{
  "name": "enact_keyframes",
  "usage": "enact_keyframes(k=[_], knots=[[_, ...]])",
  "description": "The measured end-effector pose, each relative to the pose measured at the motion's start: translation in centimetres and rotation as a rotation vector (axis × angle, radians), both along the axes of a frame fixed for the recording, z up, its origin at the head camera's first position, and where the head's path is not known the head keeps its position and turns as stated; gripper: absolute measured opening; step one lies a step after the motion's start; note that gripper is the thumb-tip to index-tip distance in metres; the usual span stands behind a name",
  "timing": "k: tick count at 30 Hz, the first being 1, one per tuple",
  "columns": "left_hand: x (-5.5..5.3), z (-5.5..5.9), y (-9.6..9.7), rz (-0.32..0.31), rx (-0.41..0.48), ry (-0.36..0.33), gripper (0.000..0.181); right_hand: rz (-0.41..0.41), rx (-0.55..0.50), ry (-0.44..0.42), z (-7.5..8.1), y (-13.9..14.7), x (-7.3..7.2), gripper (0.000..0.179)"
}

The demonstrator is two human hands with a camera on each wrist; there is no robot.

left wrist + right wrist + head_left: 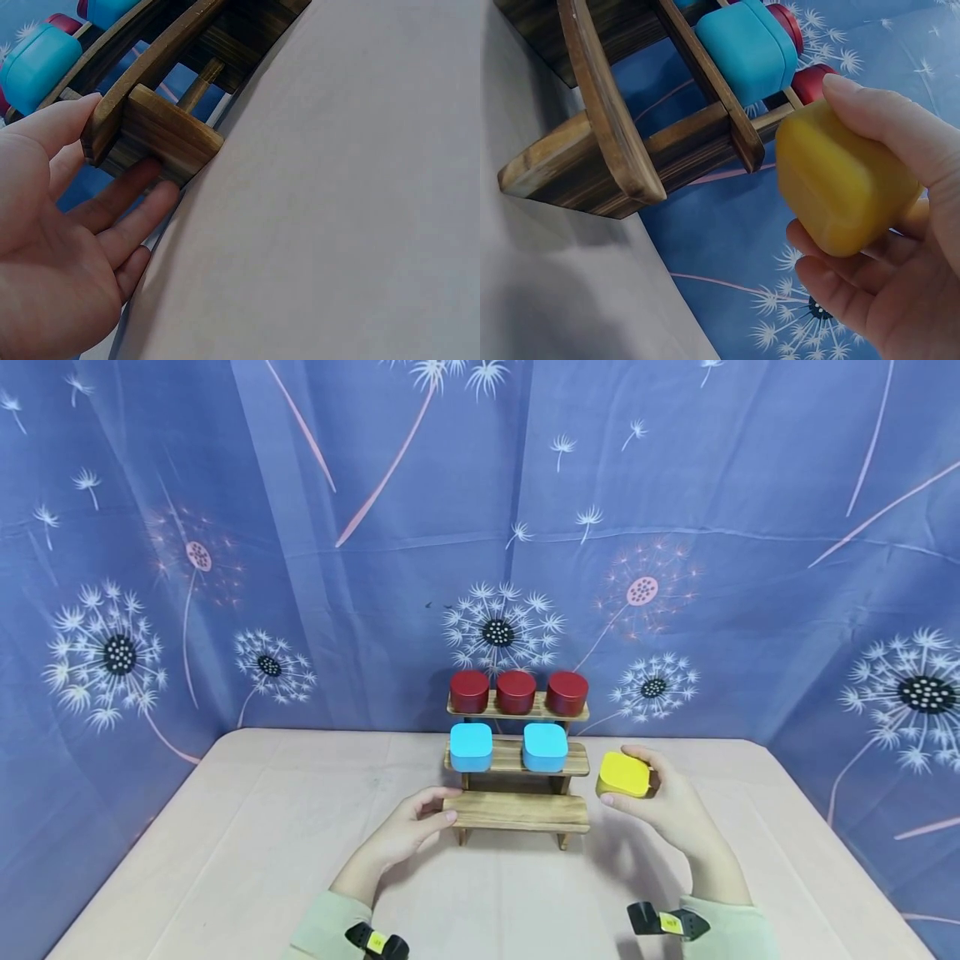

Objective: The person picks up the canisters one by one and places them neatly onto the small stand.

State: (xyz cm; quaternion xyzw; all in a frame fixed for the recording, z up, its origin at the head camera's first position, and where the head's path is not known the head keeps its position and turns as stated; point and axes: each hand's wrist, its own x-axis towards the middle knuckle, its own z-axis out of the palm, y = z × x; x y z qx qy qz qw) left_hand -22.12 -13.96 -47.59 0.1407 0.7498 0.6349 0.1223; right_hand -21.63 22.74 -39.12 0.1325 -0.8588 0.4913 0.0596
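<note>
A three-step wooden display stand [517,811] stands on the table. Its lowest step is bare. My left hand [408,831] grips that step's left end, thumb and index finger at the board [112,120], the other fingers near the support below. To the right of the stand, my right hand [671,793] holds a yellow rounded-square box [624,775] in the air between thumb and fingers; it is apart from the stand in the right wrist view. Two light-blue boxes [471,747] sit on the middle step, with a gap between them. Three dark red round tins [515,692] line the top step.
A pale cloth covers the table [247,827] around the stand. Behind it and along both sides hangs a blue curtain [360,610] with dandelion prints. The top step is close to the curtain.
</note>
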Motion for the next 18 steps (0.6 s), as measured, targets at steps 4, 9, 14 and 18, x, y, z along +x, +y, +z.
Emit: enact_keyframes(k=[4, 9, 14, 18], knots=[[0.1, 0.0, 0.0, -0.004, 0.002, 0.009, 0.043, 0.005, 0.014, -0.004, 0.1, -0.4, 0.2, 0.068], [0.1, 0.2, 0.0, 0.008, -0.017, 0.0, 0.044, 0.028, 0.022, 0.031, 0.1, -0.8, 0.3, 0.064], [0.1, 0.2, 0.0, 0.012, -0.01, -0.01, 0.044, 0.035, 0.047, 0.079, 0.2, -1.2, 0.4, 0.063], [0.1, 0.2, 0.0, 0.0, 0.009, -0.01, 0.044, 0.042, 0.08, 0.095, 0.3, -1.5, 0.5, 0.063]])
